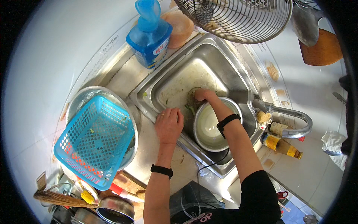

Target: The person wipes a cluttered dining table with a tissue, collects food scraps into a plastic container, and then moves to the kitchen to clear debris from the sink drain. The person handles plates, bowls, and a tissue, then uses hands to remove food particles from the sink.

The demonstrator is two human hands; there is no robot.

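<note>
My right hand (203,94) reaches down into the stainless steel sink (179,74), at the drain area, its fingers partly hidden beside a round drain piece and some green scraps (191,108). Under my right forearm a metal bowl (208,123) holding cloudy liquid sits in the sink. My left hand (169,124) rests on the sink's near left rim, fingers curled, with no object visible in it. Both wrists wear black bands. What my right fingers touch cannot be made out.
A blue plastic basket (99,142) lies in a large metal bowl (131,112) at left. A blue pump bottle (149,42) stands behind the sink. The faucet (302,117) and two sauce bottles (279,145) are at right; a wire strainer (246,19) hangs above. Pots (116,208) sit lower left.
</note>
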